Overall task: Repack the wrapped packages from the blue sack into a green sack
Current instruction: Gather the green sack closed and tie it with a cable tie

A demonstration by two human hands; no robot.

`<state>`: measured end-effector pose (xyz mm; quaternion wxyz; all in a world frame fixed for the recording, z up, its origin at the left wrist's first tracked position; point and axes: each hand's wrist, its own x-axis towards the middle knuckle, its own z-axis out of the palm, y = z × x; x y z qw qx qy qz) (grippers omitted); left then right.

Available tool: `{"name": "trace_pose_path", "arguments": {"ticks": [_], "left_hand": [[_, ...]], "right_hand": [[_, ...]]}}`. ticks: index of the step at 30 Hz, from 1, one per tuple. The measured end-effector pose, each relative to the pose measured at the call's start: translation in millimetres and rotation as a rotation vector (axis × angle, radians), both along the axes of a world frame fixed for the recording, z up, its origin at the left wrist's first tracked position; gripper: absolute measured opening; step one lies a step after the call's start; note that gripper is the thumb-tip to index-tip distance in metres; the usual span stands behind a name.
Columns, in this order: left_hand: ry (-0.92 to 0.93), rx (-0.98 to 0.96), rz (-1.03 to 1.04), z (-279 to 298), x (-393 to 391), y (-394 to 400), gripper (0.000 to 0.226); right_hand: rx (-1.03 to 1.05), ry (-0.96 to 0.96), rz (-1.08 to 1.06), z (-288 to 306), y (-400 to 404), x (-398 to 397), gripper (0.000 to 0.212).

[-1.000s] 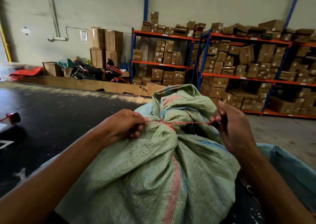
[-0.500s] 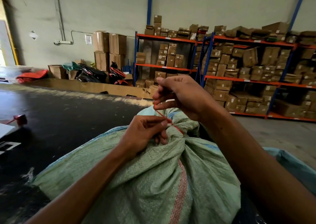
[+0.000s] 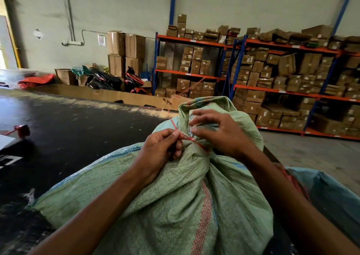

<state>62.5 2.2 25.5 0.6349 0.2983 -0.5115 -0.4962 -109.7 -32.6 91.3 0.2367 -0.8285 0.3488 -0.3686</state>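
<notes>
Left grip (image 3: pixel 163 149) pinches red string (image 3: pixel 190 139) at green sack (image 3: pixel 175 206) neck; right grip (image 3: pixel 220 134) fingertips hidden, hold unclear.

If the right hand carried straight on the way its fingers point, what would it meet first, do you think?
Probably the gathered neck of the green sack: the right hand points left across it, fingers already against the fabric beside the red string.

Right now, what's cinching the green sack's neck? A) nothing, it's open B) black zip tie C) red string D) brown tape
C: a red string wraps the gathered neck of the green sack, and the left hand pinches one end while the right hand works at the knot.
</notes>
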Motion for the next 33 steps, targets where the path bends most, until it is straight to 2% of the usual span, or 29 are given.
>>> {"name": "trace_pose_path", "arguments": {"ticks": [4, 8, 13, 26, 29, 33], "left_hand": [[-0.054, -0.048, 0.034, 1.9, 0.9, -0.6, 0.019], [-0.203, -0.121, 0.115, 3.8, 0.1, 2.9, 0.017], [-0.322, -0.157, 0.194, 5.9, 0.0, 9.3, 0.019], [-0.432, -0.189, 0.216, 6.9, -1.6, 12.7, 0.018], [-0.382, -0.073, 0.160, 6.1, -3.9, 11.7, 0.021], [-0.156, 0.317, -0.099, 14.3, 2.4, 7.9, 0.021]], "right_hand": [[-0.023, -0.030, 0.021, -33.4, 0.4, -7.2, 0.007], [-0.051, -0.109, 0.048, -41.2, 1.6, -7.1, 0.017], [-0.111, -0.133, 0.062, -45.1, 3.7, -2.8, 0.015], [-0.224, -0.195, 0.015, -57.4, 1.5, 6.6, 0.018], [-0.285, -0.146, -0.043, -60.9, -0.2, 10.1, 0.023], [-0.414, -0.163, -0.065, -69.4, 3.4, 14.3, 0.032]]}}
